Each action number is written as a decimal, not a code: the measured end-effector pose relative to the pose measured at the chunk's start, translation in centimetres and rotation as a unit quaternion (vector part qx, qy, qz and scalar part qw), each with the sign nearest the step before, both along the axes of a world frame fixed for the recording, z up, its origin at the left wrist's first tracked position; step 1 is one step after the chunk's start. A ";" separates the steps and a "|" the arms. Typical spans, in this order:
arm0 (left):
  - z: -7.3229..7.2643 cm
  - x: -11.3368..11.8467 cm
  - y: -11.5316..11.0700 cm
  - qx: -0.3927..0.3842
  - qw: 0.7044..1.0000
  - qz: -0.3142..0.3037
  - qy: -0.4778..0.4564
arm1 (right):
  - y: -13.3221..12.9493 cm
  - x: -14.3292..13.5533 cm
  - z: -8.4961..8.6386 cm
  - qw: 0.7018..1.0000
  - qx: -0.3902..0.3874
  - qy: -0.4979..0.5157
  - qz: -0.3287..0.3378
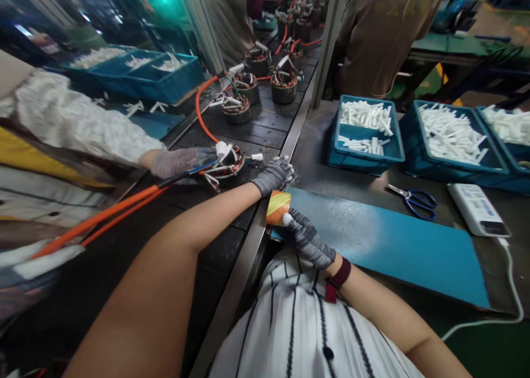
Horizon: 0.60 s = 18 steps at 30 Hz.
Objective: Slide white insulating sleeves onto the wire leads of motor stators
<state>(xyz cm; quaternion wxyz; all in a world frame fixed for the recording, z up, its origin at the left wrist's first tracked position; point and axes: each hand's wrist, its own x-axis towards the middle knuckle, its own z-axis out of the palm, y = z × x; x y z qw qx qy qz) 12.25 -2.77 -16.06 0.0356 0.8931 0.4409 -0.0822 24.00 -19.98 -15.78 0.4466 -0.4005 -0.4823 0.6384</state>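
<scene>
My left hand (275,176), in a grey striped glove, lies over the metal rail with its fingers stretched out beside a wired motor stator (227,165). My right hand (309,239), gloved alike, is closed against the right end of a yellow and orange patterned roll (278,208); its pale fingertip touches the roll, and some fingers are hidden. The roll lies where the rail meets a blue sheet (393,243). A co-worker's gloved hand (176,161) touches the wires of that same stator, and orange cables (124,209) run past it.
Several more stators (284,85) stand on the dark conveyor. Blue bins (366,138) of white tubes are at the right, near blue-handled scissors (414,200) and a white device (478,208) with a cable. Another blue bin (174,88) stands across the line. A metal post (329,41) rises beside the rail (300,127).
</scene>
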 end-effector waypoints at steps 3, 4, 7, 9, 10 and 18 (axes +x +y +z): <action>0.0 -1.4 -0.2 -0.029 1.000 -0.008 0.009 | 0.0 -0.5 0.7 0.998 -0.028 0.010 0.047; 0.2 -1.4 -0.1 -0.039 0.999 -0.011 0.017 | -0.2 -0.6 1.1 0.998 -0.025 0.010 0.064; 1.3 -0.7 0.1 -0.062 0.997 -0.025 0.041 | -1.3 -1.0 2.2 0.996 -0.014 -0.003 0.083; 2.0 -0.1 0.1 -0.068 0.996 -0.028 0.052 | -2.3 -1.1 2.6 0.997 -0.034 -0.006 0.076; 2.2 0.2 0.1 -0.068 0.996 -0.028 0.054 | -2.8 -1.1 2.7 0.996 -0.047 0.002 0.074; 1.6 0.3 -0.3 -0.074 0.996 -0.018 0.050 | -6.2 -1.7 2.1 0.984 -0.111 0.076 0.116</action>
